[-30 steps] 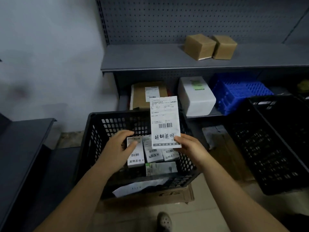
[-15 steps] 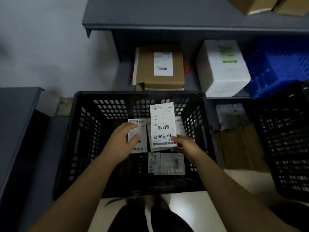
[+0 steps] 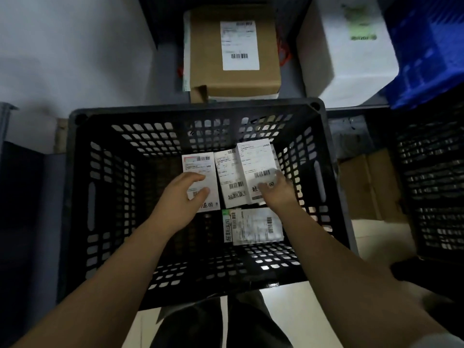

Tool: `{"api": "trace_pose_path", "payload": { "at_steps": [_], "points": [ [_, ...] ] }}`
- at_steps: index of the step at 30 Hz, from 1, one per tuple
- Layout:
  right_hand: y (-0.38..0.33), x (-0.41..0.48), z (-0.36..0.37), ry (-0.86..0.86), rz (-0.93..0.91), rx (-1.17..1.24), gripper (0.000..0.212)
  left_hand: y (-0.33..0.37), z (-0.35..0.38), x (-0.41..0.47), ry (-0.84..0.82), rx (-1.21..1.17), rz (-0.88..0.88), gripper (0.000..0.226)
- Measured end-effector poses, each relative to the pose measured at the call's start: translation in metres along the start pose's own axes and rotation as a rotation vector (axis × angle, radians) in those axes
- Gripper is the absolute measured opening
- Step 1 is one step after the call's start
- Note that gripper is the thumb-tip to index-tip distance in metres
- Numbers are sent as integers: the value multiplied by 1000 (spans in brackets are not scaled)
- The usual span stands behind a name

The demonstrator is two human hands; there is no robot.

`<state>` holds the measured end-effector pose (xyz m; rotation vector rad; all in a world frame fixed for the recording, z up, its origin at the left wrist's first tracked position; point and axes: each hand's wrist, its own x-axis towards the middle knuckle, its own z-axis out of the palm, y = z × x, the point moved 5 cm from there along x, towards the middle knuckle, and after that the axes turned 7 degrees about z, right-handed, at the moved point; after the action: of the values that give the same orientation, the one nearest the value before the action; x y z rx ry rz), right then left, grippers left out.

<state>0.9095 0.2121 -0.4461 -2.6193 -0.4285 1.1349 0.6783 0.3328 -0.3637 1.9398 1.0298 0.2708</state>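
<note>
A black plastic crate [image 3: 195, 108] stands on the floor in front of me, and several white labelled parcels lie in it. My left hand [image 3: 179, 199] rests on the left parcel [image 3: 200, 162], finger and thumb curled on its label. The right parcel [image 3: 256, 156] lies against the crate's right wall, beside a middle parcel [image 3: 227, 172]. My right hand [image 3: 277, 194], blurred, holds the lower end of the right parcel. Another parcel [image 3: 256, 226] lies sideways just below them.
On the low shelf behind the crate are a brown carton [image 3: 206, 59] with a shipping label, a white foam box [image 3: 346, 71] and a blue crate [image 3: 426, 46]. A second black crate [image 3: 431, 184] and flattened cardboard [image 3: 369, 182] lie to the right. A dark grey shelf [image 3: 17, 209] is at the left.
My right hand has lowered the labelled parcel from above the crate down into it, at the right of the row. My view has tipped down over the crate. My left hand stays on the left parcel.
</note>
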Motion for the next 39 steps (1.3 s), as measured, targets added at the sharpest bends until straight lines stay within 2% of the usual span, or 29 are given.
{"api": "trace_pose_path", "payload": {
  "at_steps": [5, 11, 16, 23, 29, 35, 39],
  "points": [
    [-15, -8, 17, 106, -103, -360, 91, -11, 4, -2, -19, 16, -6, 33],
    [0, -6, 6, 174, -24, -390, 91, -14, 10, -7, -21, 5, -9, 33],
    [-9, -9, 3, 294, -107, -594, 88, -13, 9, -15, -3, -9, 22, 30],
    [-10, -28, -23, 95, -113, -445, 93, 2, -14, -38, 50, 47, 82, 33],
    [-45, -131, -83, 62, -514, -200, 68, 59, -59, -75, 159, 71, 149, 35],
    [-87, -251, -112, -14, -918, -289, 52, 129, -120, -161, 420, 145, 225, 33],
    [-86, -325, -98, -118, -1146, -308, 49, 150, -130, -262, 573, 233, 175, 37]
  ]
}}
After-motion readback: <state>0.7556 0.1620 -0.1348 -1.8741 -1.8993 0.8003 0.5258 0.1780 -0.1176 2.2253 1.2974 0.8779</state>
